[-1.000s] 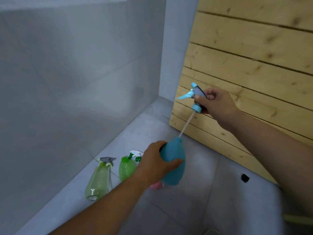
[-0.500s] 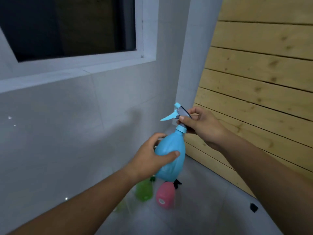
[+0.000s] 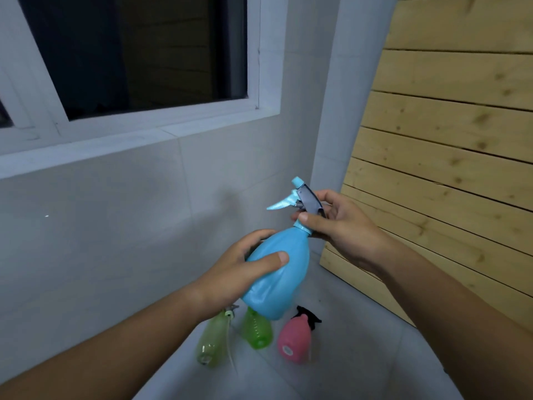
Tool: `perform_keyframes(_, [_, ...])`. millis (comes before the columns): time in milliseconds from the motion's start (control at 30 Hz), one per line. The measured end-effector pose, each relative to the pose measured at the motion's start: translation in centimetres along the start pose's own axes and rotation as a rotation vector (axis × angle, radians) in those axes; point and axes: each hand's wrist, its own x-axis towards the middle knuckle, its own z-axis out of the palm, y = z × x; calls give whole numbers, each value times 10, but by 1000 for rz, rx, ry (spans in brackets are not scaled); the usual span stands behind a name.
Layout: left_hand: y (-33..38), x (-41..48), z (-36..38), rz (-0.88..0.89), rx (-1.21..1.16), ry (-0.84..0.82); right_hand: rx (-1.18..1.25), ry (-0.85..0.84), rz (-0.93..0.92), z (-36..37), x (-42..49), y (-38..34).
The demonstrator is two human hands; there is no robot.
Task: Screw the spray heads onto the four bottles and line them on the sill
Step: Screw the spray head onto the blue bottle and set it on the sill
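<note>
The pear-shaped blue plastic spray bottle [image 3: 277, 272] is held up in the air in front of the tiled wall, tilted with its neck toward the wooden slat panel [image 3: 450, 168]. The left hand [image 3: 242, 272] is wrapped around its belly, thumb across the front, and the right hand [image 3: 343, 226] is closed round the collar of the blue-and-grey trigger spray head [image 3: 300, 200], which sits on the neck.

It looks empty, so I would judge it light, and the thin wall probably gives a little under a squeeze; smooth plastic like that can slip, so the wide belly is the sensible place to brace it while the fingers turn the ribbed collar, not the trigger.

Counting: four bottles in all. One is in the hands; three lie on the floor below: a pale green clear bottle [image 3: 212, 340] with a loose-looking tube beside it, a brighter green bottle [image 3: 257, 332], and a pink bottle [image 3: 294, 339] with a black head. None stands on the white window sill [image 3: 138, 142] yet.
</note>
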Motion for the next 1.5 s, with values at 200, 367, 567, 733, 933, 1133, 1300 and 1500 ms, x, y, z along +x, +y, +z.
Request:
perform_keyframes(200, [-1, 1, -9, -163, -220, -128, 76, -183, 55, -8, -1, 4])
perform_keyframes(367, [-5, 2, -19, -291, -332, -192, 138, -332, 71, -14, -4, 2])
perform_keyframes(567, [1, 4, -9, -92, 115, -58, -111, -239, 73, -14, -4, 8])
perform_keyframes(733, [-3, 3, 2, 92, 319, 57, -271, -140, 47, -11, -4, 10])
perform_keyframes(933, [-9, 5, 5, 162, 361, 94, -280, -65, 47, -1, -2, 17])
perform_keyframes(1133, [-7, 9, 4, 11, 444, 114, -14, -44, 90, 2, -2, 22])
perform_keyframes(1300, [-6, 4, 7, -26, 480, 40, 0, -7, 118, 4, 0, 28])
perform_keyframes(1500, [-2, 2, 10, -34, 477, 18, 63, 2, 144, 3, 4, 32])
